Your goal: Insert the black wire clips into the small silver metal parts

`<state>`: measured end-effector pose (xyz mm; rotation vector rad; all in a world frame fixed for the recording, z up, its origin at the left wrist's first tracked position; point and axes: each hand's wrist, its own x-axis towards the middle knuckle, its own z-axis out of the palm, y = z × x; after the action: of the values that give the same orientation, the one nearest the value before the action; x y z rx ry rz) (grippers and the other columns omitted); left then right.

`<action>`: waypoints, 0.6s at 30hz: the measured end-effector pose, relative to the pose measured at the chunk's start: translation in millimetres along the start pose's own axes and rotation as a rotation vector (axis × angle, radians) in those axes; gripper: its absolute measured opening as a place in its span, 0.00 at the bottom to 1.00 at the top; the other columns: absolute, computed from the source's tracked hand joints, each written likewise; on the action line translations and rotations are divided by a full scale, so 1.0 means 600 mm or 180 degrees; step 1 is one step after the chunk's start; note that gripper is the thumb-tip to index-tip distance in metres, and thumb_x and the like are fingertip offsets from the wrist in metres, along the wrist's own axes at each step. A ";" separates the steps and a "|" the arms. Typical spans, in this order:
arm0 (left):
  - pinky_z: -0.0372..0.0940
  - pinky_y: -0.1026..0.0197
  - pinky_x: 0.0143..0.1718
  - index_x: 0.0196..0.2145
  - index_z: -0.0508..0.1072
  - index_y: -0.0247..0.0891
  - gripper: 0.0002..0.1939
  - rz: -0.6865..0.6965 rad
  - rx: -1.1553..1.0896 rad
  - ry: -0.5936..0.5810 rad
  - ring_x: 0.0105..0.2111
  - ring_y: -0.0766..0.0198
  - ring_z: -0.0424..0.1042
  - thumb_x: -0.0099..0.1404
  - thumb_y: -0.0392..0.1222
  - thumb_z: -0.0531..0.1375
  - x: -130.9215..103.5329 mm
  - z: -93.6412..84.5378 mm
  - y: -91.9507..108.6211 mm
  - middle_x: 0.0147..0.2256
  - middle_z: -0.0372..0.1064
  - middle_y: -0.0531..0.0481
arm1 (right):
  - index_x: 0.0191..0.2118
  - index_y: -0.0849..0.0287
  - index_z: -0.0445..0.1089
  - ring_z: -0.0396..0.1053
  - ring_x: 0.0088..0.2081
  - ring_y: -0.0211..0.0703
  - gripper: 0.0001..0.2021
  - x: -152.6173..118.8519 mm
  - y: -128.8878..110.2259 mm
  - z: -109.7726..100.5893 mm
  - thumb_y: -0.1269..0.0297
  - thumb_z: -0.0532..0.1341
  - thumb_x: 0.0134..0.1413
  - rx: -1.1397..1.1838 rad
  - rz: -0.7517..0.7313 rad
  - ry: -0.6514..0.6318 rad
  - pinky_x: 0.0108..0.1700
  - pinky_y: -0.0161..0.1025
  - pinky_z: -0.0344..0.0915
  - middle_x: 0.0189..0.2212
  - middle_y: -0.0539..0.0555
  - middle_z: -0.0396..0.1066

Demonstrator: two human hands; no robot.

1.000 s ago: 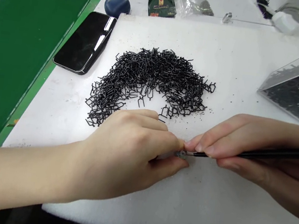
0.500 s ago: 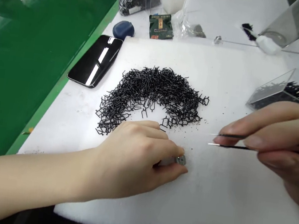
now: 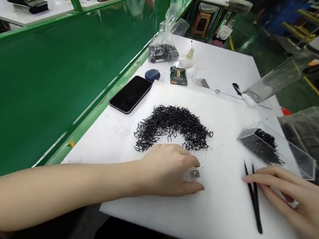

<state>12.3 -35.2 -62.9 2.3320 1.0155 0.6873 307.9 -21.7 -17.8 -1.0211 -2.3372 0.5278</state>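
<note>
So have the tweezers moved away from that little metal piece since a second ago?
Yes. The tweezers now lie on the white foam pad, well right of the metal piece in the left hand; the right hand rests on them.

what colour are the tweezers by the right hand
Black, seen in the head view: tweezers by the right hand.

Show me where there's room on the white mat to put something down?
Bare white mat lies along the near edge, between the left hand and the tweezers. More lies between the phone and the clip pile. It is crowded at the far end, around the bag.
</note>
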 end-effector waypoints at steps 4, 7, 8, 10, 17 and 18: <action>0.67 0.59 0.30 0.42 0.83 0.36 0.20 -0.0046 -0.0224 0.0232 0.29 0.58 0.78 0.66 0.57 0.72 0.001 0.003 0.005 0.26 0.76 0.52 | 0.47 0.47 0.85 0.81 0.39 0.54 0.10 0.077 -0.012 0.032 0.58 0.72 0.60 -0.0391 -0.0035 -0.0227 0.41 0.48 0.76 0.38 0.55 0.82; 0.65 0.60 0.30 0.38 0.80 0.39 0.17 -0.0243 -0.0449 0.0503 0.27 0.62 0.76 0.70 0.56 0.69 0.003 -0.009 0.017 0.25 0.74 0.54 | 0.47 0.48 0.84 0.81 0.42 0.55 0.12 0.114 -0.007 0.050 0.52 0.71 0.62 -0.0536 0.0011 -0.0277 0.45 0.50 0.77 0.40 0.57 0.81; 0.65 0.61 0.30 0.39 0.78 0.39 0.16 -0.0344 -0.0529 0.0602 0.27 0.63 0.75 0.73 0.56 0.66 0.006 -0.019 0.021 0.26 0.75 0.54 | 0.47 0.49 0.83 0.80 0.43 0.54 0.12 0.121 -0.003 0.055 0.52 0.69 0.64 -0.0587 0.0029 -0.0300 0.46 0.50 0.77 0.40 0.57 0.81; 0.67 0.62 0.29 0.48 0.73 0.39 0.16 -0.0561 -0.0662 0.0783 0.28 0.64 0.76 0.78 0.55 0.60 0.013 -0.049 0.025 0.31 0.79 0.53 | 0.48 0.53 0.81 0.79 0.43 0.50 0.13 0.132 0.008 0.062 0.52 0.66 0.68 -0.0696 0.0055 -0.0366 0.48 0.50 0.77 0.42 0.57 0.81; 0.64 0.43 0.62 0.59 0.68 0.37 0.23 -0.1166 0.1310 0.1444 0.63 0.42 0.65 0.76 0.55 0.60 0.040 -0.178 -0.048 0.57 0.77 0.40 | 0.50 0.57 0.77 0.78 0.48 0.47 0.12 0.155 0.041 0.088 0.54 0.66 0.71 -0.0912 0.0156 -0.0602 0.52 0.51 0.78 0.50 0.56 0.79; 0.64 0.41 0.62 0.59 0.69 0.35 0.24 -0.1278 0.1381 0.1349 0.62 0.38 0.64 0.77 0.55 0.59 0.039 -0.185 -0.067 0.57 0.77 0.38 | 0.51 0.57 0.77 0.78 0.48 0.47 0.12 0.156 0.043 0.090 0.55 0.66 0.71 -0.0911 0.0205 -0.0616 0.52 0.51 0.78 0.51 0.57 0.79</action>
<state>-63.3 33.7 0.9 2.2528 1.9253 0.8823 235.6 58.1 -44.9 -1.2254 -2.6132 0.3337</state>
